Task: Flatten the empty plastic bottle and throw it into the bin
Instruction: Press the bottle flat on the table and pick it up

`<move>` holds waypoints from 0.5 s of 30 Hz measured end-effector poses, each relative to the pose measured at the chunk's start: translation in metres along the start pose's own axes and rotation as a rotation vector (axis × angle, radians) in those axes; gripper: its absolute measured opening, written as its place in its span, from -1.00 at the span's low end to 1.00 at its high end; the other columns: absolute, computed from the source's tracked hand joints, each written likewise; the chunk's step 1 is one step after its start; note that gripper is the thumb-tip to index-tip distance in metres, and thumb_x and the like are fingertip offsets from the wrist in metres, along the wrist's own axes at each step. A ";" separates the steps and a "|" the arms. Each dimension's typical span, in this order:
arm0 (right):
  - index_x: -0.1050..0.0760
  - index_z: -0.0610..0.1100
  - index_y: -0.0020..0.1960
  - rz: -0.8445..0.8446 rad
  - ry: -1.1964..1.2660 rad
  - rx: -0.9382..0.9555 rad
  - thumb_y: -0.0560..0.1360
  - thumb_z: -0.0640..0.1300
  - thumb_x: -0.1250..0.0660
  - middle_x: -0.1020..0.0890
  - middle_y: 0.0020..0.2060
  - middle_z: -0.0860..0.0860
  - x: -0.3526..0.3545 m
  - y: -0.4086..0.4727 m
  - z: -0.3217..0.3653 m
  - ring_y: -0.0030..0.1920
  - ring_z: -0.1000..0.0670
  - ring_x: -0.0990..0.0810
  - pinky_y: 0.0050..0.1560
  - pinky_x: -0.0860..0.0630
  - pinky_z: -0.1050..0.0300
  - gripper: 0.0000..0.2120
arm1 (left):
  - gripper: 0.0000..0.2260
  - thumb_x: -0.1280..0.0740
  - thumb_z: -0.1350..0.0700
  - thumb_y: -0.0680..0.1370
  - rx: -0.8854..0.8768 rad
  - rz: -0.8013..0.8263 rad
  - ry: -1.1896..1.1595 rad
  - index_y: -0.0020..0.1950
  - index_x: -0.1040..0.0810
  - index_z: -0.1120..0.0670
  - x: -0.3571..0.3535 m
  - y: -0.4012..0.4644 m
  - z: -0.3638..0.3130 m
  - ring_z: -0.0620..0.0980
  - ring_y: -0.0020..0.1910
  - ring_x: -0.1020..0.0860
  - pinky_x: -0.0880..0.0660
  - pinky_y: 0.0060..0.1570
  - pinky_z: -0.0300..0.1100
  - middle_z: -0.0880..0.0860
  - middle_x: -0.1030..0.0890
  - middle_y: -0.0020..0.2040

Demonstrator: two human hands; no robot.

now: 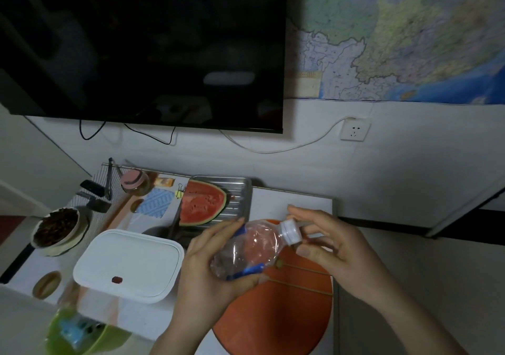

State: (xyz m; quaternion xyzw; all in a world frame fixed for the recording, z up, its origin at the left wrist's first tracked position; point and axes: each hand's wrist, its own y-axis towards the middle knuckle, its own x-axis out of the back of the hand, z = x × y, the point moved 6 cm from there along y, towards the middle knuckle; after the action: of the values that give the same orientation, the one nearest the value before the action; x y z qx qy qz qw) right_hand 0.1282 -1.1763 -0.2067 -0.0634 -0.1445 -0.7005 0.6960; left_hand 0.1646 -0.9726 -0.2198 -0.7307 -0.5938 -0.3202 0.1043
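A clear, crumpled plastic bottle [250,248] with a blue label and a white cap [291,231] is held above the table, lying sideways with its cap to the right. My left hand [207,270] wraps around the bottle's body from below and behind. My right hand [330,245] has its fingers around the white cap, thumb under it. No bin shows clearly; a green plastic container [82,335] sits at the lower left edge, blurred.
On the white table [300,199] lie an orange round mat [273,313] with skewers, a white lidded box [128,264], a metal tray [240,190] with a watermelon slice [202,201], a bowl of dark food [56,230], and a jar [135,181]. A dark TV [142,48] hangs above.
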 end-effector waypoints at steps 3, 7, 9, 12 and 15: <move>-0.55 0.07 0.14 -0.026 -0.023 0.036 0.42 -0.39 -0.38 -0.67 -0.09 0.06 -0.002 0.000 0.005 -0.14 0.15 -0.62 -0.17 -0.55 0.39 -0.56 | -0.24 -0.56 -0.25 0.01 0.009 0.012 -0.044 0.20 -0.47 -0.35 0.000 -0.001 0.000 -0.08 0.23 -0.48 -0.41 0.13 -0.25 -0.21 -0.55 0.20; -0.51 0.14 0.08 -0.006 -0.115 0.094 0.47 -0.32 -0.35 -0.65 -0.09 0.11 -0.008 -0.004 0.009 -0.12 0.17 -0.61 -0.19 -0.49 0.48 -0.62 | -0.26 -0.56 -0.23 0.01 0.014 0.003 -0.038 0.19 -0.49 -0.31 0.002 -0.006 -0.001 -0.05 0.21 -0.49 -0.48 0.14 -0.10 -0.20 -0.57 0.18; -0.49 0.18 0.07 -0.025 -0.145 0.096 0.47 -0.18 -0.33 -0.64 -0.08 0.16 -0.010 -0.006 0.009 -0.09 0.18 -0.60 -0.18 -0.46 0.48 -0.70 | -0.27 -0.59 -0.20 0.01 0.015 -0.006 -0.014 0.17 -0.51 -0.29 0.003 -0.009 -0.001 -0.03 0.19 -0.50 -0.50 0.15 -0.02 -0.18 -0.58 0.17; -0.46 0.25 0.04 -0.045 -0.148 0.077 0.45 -0.08 -0.28 -0.61 -0.03 0.20 -0.015 -0.008 0.007 -0.01 0.16 -0.59 -0.11 -0.46 0.43 -0.74 | -0.24 -0.65 -0.11 0.03 -0.003 -0.033 0.080 0.20 -0.53 -0.20 0.004 -0.013 -0.003 -0.01 0.19 -0.49 -0.50 0.14 0.03 -0.13 -0.57 0.19; -0.44 0.31 0.01 -0.063 -0.148 0.076 0.45 -0.08 -0.27 -0.57 0.02 0.26 -0.020 -0.010 0.004 0.00 0.19 -0.57 -0.08 -0.43 0.47 -0.72 | -0.24 -0.67 -0.07 0.04 -0.054 -0.095 0.187 0.21 -0.52 -0.16 0.006 -0.017 -0.009 0.03 0.14 -0.51 -0.50 0.09 0.05 -0.09 -0.56 0.19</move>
State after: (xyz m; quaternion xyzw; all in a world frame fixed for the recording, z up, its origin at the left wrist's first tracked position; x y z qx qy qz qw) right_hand 0.1187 -1.1556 -0.2096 -0.0839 -0.2238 -0.7096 0.6628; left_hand 0.1459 -0.9674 -0.2132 -0.6712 -0.6068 -0.4073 0.1241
